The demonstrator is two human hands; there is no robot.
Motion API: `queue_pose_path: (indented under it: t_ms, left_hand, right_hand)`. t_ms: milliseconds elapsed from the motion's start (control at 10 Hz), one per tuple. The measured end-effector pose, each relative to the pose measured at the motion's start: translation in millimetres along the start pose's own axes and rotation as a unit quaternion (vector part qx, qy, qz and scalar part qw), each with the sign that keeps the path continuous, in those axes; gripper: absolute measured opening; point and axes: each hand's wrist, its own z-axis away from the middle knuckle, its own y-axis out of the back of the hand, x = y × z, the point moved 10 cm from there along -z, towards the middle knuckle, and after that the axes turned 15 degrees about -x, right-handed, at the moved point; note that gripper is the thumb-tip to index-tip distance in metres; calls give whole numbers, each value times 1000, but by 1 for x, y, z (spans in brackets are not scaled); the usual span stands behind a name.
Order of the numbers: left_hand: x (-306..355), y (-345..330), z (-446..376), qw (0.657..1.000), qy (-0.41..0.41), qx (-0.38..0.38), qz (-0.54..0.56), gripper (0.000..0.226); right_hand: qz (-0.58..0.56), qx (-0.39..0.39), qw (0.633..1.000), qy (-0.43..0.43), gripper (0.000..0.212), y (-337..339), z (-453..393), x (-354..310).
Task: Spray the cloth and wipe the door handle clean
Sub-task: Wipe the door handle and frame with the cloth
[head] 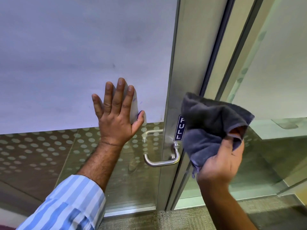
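Observation:
A silver lever door handle (162, 161) sticks out from the metal stile of a glass door (176, 90). My left hand (116, 117) lies flat, fingers spread, against the frosted glass panel (83, 63), up and to the left of the handle. My right hand (221, 161) grips a bunched dark grey cloth (211, 123), held in the air just right of the handle and the stile, apart from both. No spray bottle is in view.
A blue "PULL" sticker (180, 128) sits on the stile above the handle. A second handle (149, 132) shows through the dotted lower glass. To the right stands a fixed glass partition (274, 80). Carpet (149, 219) covers the floor below.

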Motion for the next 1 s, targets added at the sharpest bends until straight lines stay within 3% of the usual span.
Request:
queue_pose_path:
  t_ms: [100, 200, 300, 400, 500, 600, 700, 800, 900, 1000]
  left_hand:
    - [0, 0, 0, 1000, 0, 2, -4, 85]
    - [1, 1, 0, 1000, -3, 5, -4, 86]
    - [2, 1, 1, 1000, -7, 9, -6, 87]
    - [2, -2, 2, 1000, -13, 14, -13, 91]
    - [1, -2, 1, 1000, -14, 18, -15, 92]
    - [1, -3, 2, 1000, -14, 23, -11, 93]
    - [1, -4, 2, 1000, -14, 23, -10, 93]
    - [0, -5, 3, 1000, -12, 22, -10, 94]
    - [0, -5, 2, 1000, -11, 21, -12, 94]
    - [0, -3, 1, 1000, -10, 19, -11, 94]
  right_hand:
    - [158, -201, 958, 132, 53, -49, 5, -8]
    - [417, -314, 832, 190, 67, -78, 8, 17]
    - [617, -360, 676, 184, 77, -85, 7, 63]
    - [684, -374, 604, 166, 88, -79, 8, 99]
    - [681, -385, 598, 176, 91, -73, 8, 103]
    - [657, -415, 604, 179, 80, -63, 14, 105]
    - [643, -434, 603, 186, 60, -56, 21, 105]
    - [637, -482, 573, 182, 33, -37, 38, 109]
    - [633, -509, 559, 166, 25, -23, 47, 111]
    - [625, -512, 573, 137, 31, -17, 44, 111]
